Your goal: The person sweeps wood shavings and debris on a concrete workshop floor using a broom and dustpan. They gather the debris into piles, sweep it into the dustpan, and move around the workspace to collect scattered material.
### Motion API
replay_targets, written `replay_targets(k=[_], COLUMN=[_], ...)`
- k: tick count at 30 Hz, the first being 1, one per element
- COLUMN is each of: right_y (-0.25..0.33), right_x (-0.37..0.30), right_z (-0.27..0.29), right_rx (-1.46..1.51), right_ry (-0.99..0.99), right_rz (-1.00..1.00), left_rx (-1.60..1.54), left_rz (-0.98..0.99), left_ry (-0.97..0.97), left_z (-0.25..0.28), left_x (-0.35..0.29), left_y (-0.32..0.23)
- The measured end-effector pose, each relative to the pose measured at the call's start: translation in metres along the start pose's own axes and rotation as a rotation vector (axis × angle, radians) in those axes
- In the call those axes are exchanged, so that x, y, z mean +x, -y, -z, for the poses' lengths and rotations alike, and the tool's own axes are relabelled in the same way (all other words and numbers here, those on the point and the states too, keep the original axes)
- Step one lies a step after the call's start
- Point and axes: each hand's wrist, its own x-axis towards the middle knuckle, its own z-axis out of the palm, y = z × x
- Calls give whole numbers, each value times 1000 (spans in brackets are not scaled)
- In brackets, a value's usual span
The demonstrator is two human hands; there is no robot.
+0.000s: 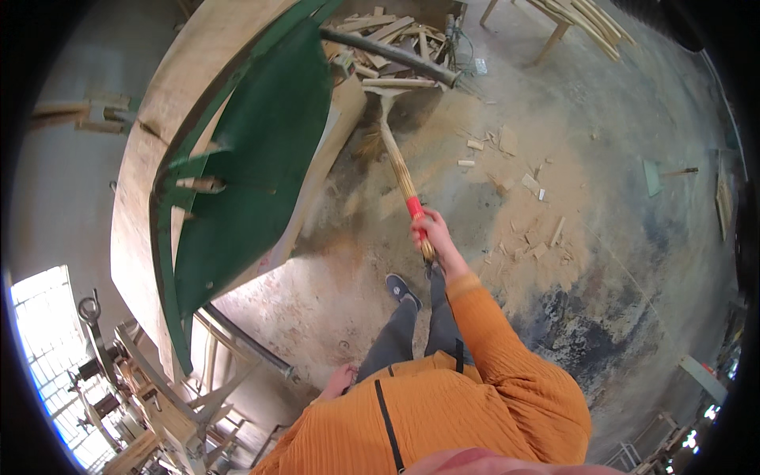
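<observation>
My right hand (pixel 431 232) is closed around the handle of a straw broom (pixel 398 162), just below a red band. The broom reaches away from me, its far end low over the floor by a heap of wood offcuts (pixel 396 39). Its bristles are hard to make out. My left hand (pixel 340 381) hangs beside my left thigh, apart from the broom; how its fingers are set is not clear. To the right of the broom, sawdust (pixel 514 214) lies spread over the floor with small wood scraps (pixel 541 249) in it.
A large green machine panel (pixel 253 174) with a wooden board on its far side rises at my left. Metal bars (pixel 388 55) stick out from it. More wooden machinery (pixel 158 412) stands at lower left, near a bright window. Long boards (pixel 586 28) rest at the far right.
</observation>
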Motion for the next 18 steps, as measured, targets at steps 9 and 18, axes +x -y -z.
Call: replay_targets(k=[9, 18], right_y=[94, 82], right_x=[130, -71], right_z=[104, 53], right_rx=[361, 452], right_ry=[-376, -132], right_rz=[221, -8], left_rx=[-454, -221], left_rz=[-145, -45], left_ry=[-44, 88], left_z=[20, -2], left_x=[37, 44], left_y=[-112, -145])
